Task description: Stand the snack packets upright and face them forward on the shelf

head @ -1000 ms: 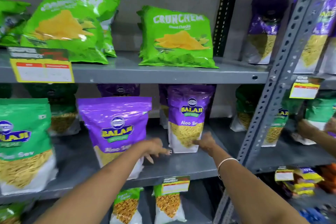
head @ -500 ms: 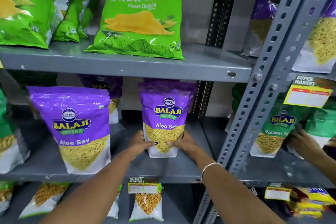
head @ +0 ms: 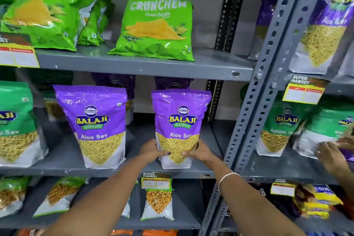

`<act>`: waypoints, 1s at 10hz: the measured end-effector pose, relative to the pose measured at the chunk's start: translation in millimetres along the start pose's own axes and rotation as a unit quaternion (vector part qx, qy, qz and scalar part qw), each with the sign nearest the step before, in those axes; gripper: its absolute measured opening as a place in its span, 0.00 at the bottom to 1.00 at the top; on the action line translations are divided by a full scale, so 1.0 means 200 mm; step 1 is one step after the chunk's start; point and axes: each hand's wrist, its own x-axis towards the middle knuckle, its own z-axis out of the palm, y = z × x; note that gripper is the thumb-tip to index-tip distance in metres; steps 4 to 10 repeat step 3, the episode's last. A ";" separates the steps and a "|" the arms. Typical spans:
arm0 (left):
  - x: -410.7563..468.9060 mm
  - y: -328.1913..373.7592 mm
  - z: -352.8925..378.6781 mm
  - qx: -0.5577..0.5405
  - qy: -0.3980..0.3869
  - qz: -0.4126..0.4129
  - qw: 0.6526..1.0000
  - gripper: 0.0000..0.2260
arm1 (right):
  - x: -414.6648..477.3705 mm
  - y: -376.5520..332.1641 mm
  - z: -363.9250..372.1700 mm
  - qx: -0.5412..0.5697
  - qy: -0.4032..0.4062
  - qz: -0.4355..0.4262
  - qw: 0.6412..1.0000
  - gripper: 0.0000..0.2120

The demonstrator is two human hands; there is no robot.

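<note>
Both your hands clamp purple Aloo Sev packet (head: 181,128) low on its sides: left hand (head: 151,151) one flank, right hand (head: 201,152) other, thumbs on front. Packet rises straight above grip, long axis vertical, label toward you, base on middle shelf (head: 134,171) near front edge. Possibly slight twist; hard to tell. Neither hand nearer.

Both forearms are seen bare with no sleeves, a thin silver bangle (head: 228,177) is worn on the right wrist, and dark polish is seen on the thumbnail of the left hand (head: 151,151).
</note>
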 end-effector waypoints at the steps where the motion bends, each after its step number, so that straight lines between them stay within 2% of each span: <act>1: 0.02 -0.03 0.00 -0.001 -0.006 -0.003 1.000 0.25 | -0.01 0.02 0.00 -0.001 -0.005 0.016 1.000 0.21; 2: 0.00 -0.02 0.00 0.011 -0.019 -0.002 1.000 0.26 | -0.01 0.04 0.00 -0.005 0.016 0.022 1.000 0.19; 3: -0.04 -0.01 -0.01 0.055 0.044 0.021 0.997 0.34 | 0.02 0.05 0.00 -0.087 0.101 0.002 0.991 0.55; 10: -0.04 -0.01 -0.01 0.055 0.044 0.021 0.997 0.34 | 0.02 0.05 0.00 -0.087 0.101 0.002 0.991 0.55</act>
